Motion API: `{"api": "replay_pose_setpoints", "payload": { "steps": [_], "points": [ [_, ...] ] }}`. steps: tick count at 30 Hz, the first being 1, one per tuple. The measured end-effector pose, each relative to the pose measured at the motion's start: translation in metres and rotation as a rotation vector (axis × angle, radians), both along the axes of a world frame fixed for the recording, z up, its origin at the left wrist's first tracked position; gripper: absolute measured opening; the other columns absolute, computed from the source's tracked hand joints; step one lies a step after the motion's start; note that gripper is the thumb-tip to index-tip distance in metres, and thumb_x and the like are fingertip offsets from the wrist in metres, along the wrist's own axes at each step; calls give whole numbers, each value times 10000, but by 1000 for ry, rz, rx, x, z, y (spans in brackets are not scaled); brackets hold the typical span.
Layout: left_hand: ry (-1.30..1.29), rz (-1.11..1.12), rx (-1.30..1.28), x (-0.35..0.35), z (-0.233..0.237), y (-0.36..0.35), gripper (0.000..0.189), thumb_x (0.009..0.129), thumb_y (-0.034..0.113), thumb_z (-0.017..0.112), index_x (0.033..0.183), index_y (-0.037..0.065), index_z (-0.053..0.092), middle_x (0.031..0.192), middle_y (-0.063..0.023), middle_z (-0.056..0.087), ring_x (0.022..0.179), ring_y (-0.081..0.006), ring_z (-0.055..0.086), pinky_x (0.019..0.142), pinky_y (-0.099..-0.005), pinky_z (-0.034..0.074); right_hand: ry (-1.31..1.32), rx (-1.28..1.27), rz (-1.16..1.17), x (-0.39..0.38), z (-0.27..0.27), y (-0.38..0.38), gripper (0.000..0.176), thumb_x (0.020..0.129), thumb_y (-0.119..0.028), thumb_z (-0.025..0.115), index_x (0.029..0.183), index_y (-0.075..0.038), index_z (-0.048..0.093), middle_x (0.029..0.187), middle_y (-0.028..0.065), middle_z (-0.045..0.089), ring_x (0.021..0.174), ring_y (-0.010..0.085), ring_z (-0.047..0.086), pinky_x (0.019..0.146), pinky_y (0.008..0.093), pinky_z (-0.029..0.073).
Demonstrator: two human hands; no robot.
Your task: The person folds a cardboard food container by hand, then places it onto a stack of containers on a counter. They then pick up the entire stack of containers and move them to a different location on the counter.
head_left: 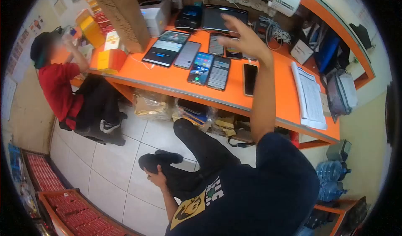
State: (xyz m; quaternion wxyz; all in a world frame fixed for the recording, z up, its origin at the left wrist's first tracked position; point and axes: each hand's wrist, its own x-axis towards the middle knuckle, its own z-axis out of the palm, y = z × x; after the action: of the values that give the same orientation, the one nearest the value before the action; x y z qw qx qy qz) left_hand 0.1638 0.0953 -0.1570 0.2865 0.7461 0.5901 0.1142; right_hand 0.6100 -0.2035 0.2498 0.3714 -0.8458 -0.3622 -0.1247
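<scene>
My right hand [243,39] is raised over the back of the orange desk [167,74], fingers apart and nothing in them. Beneath and around it lie a grey-screened phone [216,44] and a smaller device partly hidden by the hand. Nearer the front edge are a phone with a lit app screen [201,68], a phone showing text [219,73] and a dark phone [250,80] beside my forearm. A tablet [166,48] and a grey phone [187,55] sit to the left. Down low, my left hand [155,177] rests on my bent leg, thumb and fingers apart.
Stapled papers [307,95] lie on the desk's right side. Behind are a dark monitor [225,18], a white printer [155,17] and cables [278,32]. A person in red [63,81] sits at left near a wooden post [121,16]. Water jugs [331,179] stand at right.
</scene>
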Motion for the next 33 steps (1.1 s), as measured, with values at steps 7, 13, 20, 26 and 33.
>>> {"api": "replay_pose_setpoints", "payload": {
  "steps": [7, 13, 20, 26, 33],
  "points": [
    [30, -80, 9, 23, 0, 0, 913, 832, 556, 690, 1538, 237, 207, 1213, -340, 477, 1067, -520, 560, 869, -567, 486, 580, -472, -726, -75, -118, -68, 1057, 726, -556, 782, 1446, 72, 330, 1346, 311, 490, 1292, 456, 454, 1001, 522, 444],
    [167, -159, -78, 48, -14, -1, 895, 846, 546, 679, 1536, 223, 210, 1204, -359, 486, 1068, -531, 562, 883, -573, 479, 589, -518, -1002, -63, -127, -37, 1046, 664, -485, 840, 1384, 92, 346, 1354, 339, 454, 1303, 484, 411, 951, 587, 461],
    [84, -253, -281, 70, -45, 39, 901, 853, 545, 676, 1531, 173, 213, 1266, -409, 429, 1139, -564, 512, 949, -560, 452, 721, -261, -928, -63, -126, -72, 795, 623, -249, 815, 1180, 170, 432, 1070, 270, 643, 892, 331, 680, 778, 348, 561],
    [-37, -715, -660, 69, -54, 118, 889, 851, 515, 705, 1433, -33, 316, 1142, -262, 638, 1017, -393, 638, 896, -463, 490, 1335, 1044, -249, -128, -146, -104, 709, 678, -234, 841, 1256, -9, 499, 980, 78, 632, 775, 165, 610, 599, 278, 505],
    [211, -883, -1579, 123, 7, 241, 414, 926, 309, 665, 1243, 110, 489, 932, -109, 649, 638, -271, 669, 448, -353, 502, 1271, 1781, -71, -278, -93, 16, 653, 893, -271, 709, 1432, -87, 390, 1255, 161, 574, 977, 348, 653, 788, 448, 591]
  ]
}}
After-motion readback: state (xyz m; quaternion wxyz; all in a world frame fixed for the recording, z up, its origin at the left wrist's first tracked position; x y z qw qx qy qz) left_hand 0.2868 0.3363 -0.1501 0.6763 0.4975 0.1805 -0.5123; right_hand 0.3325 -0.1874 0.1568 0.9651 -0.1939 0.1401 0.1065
